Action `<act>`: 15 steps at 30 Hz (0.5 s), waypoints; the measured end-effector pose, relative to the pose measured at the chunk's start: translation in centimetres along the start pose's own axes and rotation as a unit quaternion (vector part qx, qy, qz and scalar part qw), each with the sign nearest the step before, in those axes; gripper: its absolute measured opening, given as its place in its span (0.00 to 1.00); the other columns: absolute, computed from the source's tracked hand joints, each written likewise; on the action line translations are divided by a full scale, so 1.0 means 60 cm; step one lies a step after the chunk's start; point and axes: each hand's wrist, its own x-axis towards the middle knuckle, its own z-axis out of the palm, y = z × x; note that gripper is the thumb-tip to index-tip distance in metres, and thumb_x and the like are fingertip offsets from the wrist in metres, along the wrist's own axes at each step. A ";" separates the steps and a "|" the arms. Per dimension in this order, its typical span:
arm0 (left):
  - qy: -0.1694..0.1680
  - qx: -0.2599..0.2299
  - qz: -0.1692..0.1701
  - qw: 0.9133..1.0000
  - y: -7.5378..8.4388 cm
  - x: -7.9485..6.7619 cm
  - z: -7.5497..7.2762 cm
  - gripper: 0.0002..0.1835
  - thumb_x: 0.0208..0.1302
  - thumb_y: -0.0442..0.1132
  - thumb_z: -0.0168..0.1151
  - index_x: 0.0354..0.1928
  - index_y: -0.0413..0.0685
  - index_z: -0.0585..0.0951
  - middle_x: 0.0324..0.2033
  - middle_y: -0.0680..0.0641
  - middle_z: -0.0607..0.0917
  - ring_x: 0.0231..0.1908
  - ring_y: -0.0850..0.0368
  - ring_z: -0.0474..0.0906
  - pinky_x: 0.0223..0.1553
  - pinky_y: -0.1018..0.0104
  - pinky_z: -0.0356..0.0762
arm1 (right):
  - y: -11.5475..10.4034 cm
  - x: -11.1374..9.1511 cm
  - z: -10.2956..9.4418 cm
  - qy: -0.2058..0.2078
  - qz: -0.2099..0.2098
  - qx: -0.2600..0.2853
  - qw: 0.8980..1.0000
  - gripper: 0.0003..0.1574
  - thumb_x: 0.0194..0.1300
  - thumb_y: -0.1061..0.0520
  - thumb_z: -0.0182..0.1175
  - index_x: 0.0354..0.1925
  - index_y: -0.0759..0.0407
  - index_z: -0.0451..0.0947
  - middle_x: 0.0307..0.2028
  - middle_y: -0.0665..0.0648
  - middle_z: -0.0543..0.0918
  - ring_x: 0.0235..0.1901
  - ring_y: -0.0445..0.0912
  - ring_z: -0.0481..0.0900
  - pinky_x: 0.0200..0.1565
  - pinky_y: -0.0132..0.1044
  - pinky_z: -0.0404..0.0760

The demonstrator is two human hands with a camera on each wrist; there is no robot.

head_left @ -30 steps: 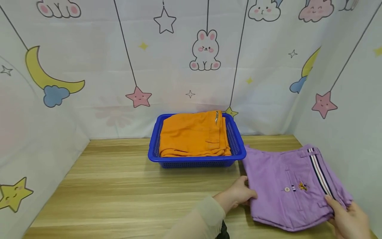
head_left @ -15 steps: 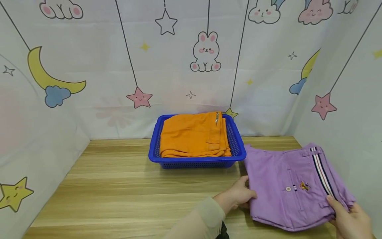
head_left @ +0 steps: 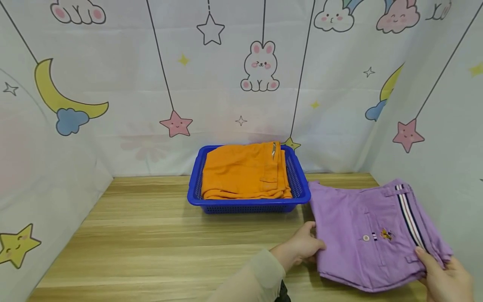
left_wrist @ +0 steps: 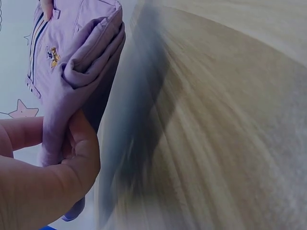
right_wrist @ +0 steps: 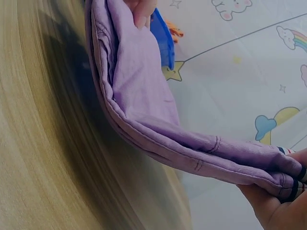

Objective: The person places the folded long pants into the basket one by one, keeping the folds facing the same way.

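A folded pair of purple pants (head_left: 347,239) is held between both hands at the right of the head view. It has a striped waistband, a buttoned back pocket and a small embroidered emblem. My left hand (head_left: 302,245) pinches the left folded edge, thumb on top and fingers beneath. At the waistband end, my right hand (head_left: 447,277) grips with its thumb over the stripes. The right wrist view shows the layered folds of the pants (right_wrist: 144,105) sagging between the hands, with a shadow on the wood below. In the left wrist view, my left hand (left_wrist: 53,177) pinches the cloth.
A blue plastic basket (head_left: 249,202) stands at the back centre of the wooden table (head_left: 162,247). Folded orange pants (head_left: 241,172) lie in it. The purple cloth's far left corner overlaps the basket's right end in the head view. Printed fabric walls (head_left: 211,92) enclose the table.
My right hand has shifted slightly to the right, drawing the waistband end of the purple pants with it. The left hand keeps its hold nearly in place.
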 end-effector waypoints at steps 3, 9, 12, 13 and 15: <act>-0.001 0.003 0.013 1.000 0.003 -0.002 0.000 0.31 0.49 0.21 0.59 0.57 0.48 0.69 0.30 0.47 0.75 0.28 0.53 0.77 0.22 0.57 0.79 | 0.001 0.000 -0.001 0.007 -0.002 -0.003 1.000 0.18 0.57 0.66 0.64 0.30 0.39 0.82 0.23 0.38 0.84 0.22 0.31 0.81 0.23 0.25 0.79; 0.005 0.010 0.031 0.999 0.012 -0.006 0.004 0.31 0.47 0.22 0.60 0.57 0.47 0.71 0.30 0.47 0.75 0.27 0.54 0.75 0.21 0.62 0.76 | 0.001 0.001 0.002 0.021 -0.006 0.035 0.999 0.17 0.56 0.67 0.64 0.32 0.43 0.83 0.24 0.41 0.85 0.22 0.32 0.81 0.21 0.27 0.80; 0.009 0.020 0.041 0.999 0.016 -0.006 0.005 0.31 0.47 0.22 0.61 0.57 0.46 0.71 0.30 0.47 0.74 0.28 0.55 0.73 0.25 0.65 0.74 | -0.003 -0.001 0.006 0.025 -0.008 0.053 0.998 0.18 0.57 0.69 0.63 0.33 0.44 0.84 0.24 0.41 0.85 0.22 0.33 0.82 0.21 0.27 0.80; 0.009 0.020 0.043 0.999 0.017 -0.006 0.005 0.31 0.47 0.22 0.61 0.57 0.46 0.71 0.30 0.47 0.74 0.29 0.55 0.73 0.27 0.65 0.74 | -0.005 -0.002 0.007 0.024 -0.007 0.056 0.998 0.18 0.57 0.69 0.63 0.33 0.44 0.84 0.24 0.42 0.85 0.21 0.33 0.82 0.20 0.28 0.80; 0.011 0.024 0.049 0.998 0.021 -0.007 0.006 0.32 0.46 0.22 0.61 0.58 0.45 0.71 0.29 0.46 0.73 0.29 0.56 0.72 0.29 0.66 0.72 | -0.007 -0.003 0.007 0.021 -0.008 0.061 0.998 0.19 0.57 0.69 0.62 0.34 0.43 0.84 0.24 0.42 0.85 0.21 0.33 0.82 0.20 0.28 0.80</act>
